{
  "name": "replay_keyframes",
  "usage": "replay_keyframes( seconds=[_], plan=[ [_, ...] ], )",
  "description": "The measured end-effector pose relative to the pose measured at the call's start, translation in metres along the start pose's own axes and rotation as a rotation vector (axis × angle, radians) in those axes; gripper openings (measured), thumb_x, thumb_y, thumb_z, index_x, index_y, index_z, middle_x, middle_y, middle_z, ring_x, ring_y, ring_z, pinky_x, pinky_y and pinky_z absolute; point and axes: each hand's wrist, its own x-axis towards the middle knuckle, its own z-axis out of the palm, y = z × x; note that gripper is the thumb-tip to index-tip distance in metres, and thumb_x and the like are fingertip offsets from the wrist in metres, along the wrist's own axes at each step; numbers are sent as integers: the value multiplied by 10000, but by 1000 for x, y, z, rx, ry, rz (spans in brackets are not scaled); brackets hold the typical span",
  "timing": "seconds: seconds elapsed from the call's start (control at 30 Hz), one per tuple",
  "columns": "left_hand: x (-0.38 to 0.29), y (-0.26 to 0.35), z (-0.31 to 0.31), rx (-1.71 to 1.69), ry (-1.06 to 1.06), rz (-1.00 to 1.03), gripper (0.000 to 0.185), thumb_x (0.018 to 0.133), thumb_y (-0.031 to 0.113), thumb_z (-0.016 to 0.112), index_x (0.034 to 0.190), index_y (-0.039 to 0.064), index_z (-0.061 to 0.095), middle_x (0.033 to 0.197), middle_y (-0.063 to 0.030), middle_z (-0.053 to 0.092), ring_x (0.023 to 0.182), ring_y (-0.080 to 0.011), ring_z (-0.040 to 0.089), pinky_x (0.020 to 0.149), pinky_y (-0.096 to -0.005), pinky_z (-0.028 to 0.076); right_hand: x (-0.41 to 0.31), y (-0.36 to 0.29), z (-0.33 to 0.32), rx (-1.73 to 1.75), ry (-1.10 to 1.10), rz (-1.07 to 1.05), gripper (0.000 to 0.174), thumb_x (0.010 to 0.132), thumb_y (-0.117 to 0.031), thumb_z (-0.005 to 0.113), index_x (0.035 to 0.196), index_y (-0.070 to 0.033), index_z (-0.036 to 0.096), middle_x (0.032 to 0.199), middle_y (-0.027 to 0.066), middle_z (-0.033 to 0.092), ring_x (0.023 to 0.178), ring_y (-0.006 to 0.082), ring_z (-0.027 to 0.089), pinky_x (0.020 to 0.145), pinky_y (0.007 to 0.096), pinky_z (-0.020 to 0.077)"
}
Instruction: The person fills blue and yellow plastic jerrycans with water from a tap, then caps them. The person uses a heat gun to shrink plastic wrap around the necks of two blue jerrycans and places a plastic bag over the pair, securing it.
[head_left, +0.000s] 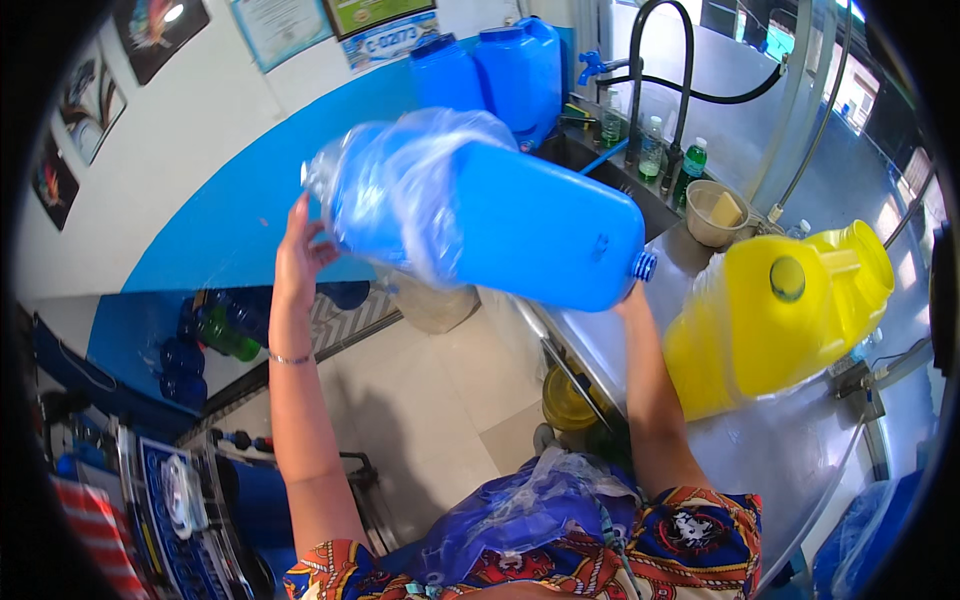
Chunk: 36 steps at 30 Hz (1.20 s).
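Note:
A blue plastic water container (551, 225) lies tilted in the air before me, a small ridged spout at its right end. Clear plastic wrap (420, 199) is bunched around its middle and covers its left part. My left hand (301, 251) is at the wrapped left end, beside a white cap, with its fingers against the plastic. Beneath the spout end is my right hand (634, 296), mostly hidden behind the container. Close to my right forearm, a yellow plastic container (780, 322), partly wrapped in clear plastic, stands on the steel counter (780, 465).
Two blue containers (521, 82) stand behind the sink (649, 199). Bottles (691, 165) and a bowl (697, 214) with a yellow sponge (725, 210) line its edge. A black hose faucet (637, 67) arches above. Below the counter sits a yellow container (566, 397).

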Motion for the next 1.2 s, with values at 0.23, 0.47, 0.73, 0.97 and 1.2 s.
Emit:
replay_keyframes(
  seconds=[0.23, 0.47, 0.73, 0.97, 1.2],
  plan=[
    [116, 72, 161, 299, -244, 662, 710, 863, 269, 640, 1485, 69, 362, 1127, -144, 665, 994, -252, 620, 938, -343, 449, 92, 37, -23, 827, 133, 122, 581, 947, -586, 440, 1300, -133, 534, 1214, 104, 622, 1035, 273, 607, 881, 399, 500],
    [127, 91, 277, 534, -375, 1007, 727, 771, 185, 642, 1453, 102, 402, 1257, -199, 610, 1192, -326, 565, 1041, -408, 415, 132, 33, -40, 641, 245, -43, 555, 981, -578, 369, 1197, -100, 550, 1043, 34, 629, 867, 177, 600, 687, 269, 481],
    [85, 99, 289, 556, -393, 1293, 746, 718, 139, 623, 1435, 123, 418, 1176, -164, 658, 1089, -310, 630, 963, -409, 482, 109, 28, 6, 278, 583, 102, 202, 986, -217, 552, 1136, -84, 575, 1066, 80, 655, 999, 185, 632, 797, 343, 537],
    [38, 112, 215, 488, -350, 1312, 740, 737, 169, 632, 1449, 120, 435, 1184, -174, 653, 1086, -300, 619, 1000, -385, 437, 39, 30, 47, 191, 292, 5, 260, 988, -249, 555, 1194, -92, 551, 1109, 67, 645, 974, 195, 641, 809, 356, 543],
    [10, 124, 80, 436, -500, 1032, 757, 756, 312, 573, 1465, 92, 428, 1200, -176, 629, 1156, -267, 562, 1053, -411, 386, -118, 101, 132, 200, 389, 67, 231, 982, -240, 572, 1163, -96, 578, 1058, 47, 652, 996, 164, 630, 821, 350, 536]
  ],
)
